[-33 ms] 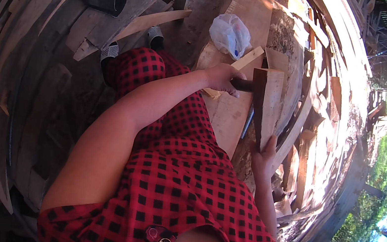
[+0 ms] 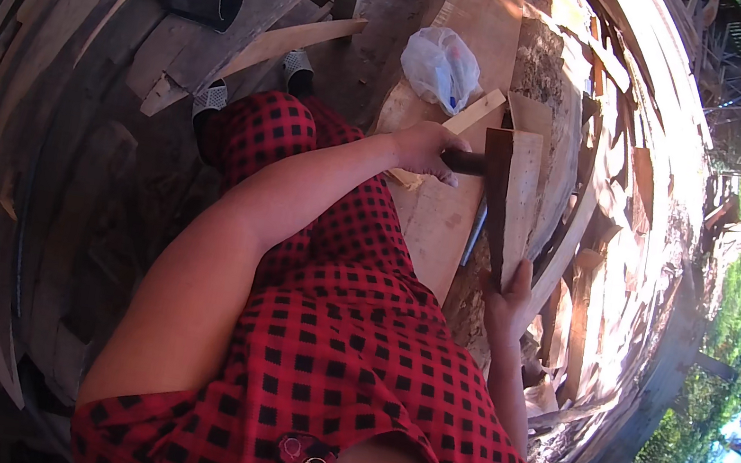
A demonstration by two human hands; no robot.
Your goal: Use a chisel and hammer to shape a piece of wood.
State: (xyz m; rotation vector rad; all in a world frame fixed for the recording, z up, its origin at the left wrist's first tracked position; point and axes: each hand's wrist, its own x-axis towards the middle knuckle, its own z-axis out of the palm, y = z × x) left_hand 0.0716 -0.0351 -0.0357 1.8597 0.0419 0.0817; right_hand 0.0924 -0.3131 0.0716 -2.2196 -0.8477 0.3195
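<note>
The left hand is curled round a dark handle at the wooden block's side; the right hand grips its lower end. Near the block, a broad plank carries a plastic bag.

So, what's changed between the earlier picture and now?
The block has turned slightly, showing more dark side and less pale face. Nothing was newly grasped or released: the left hand stays on the handle, the right hand at the block's lower end. The bag hasn't moved.
</note>
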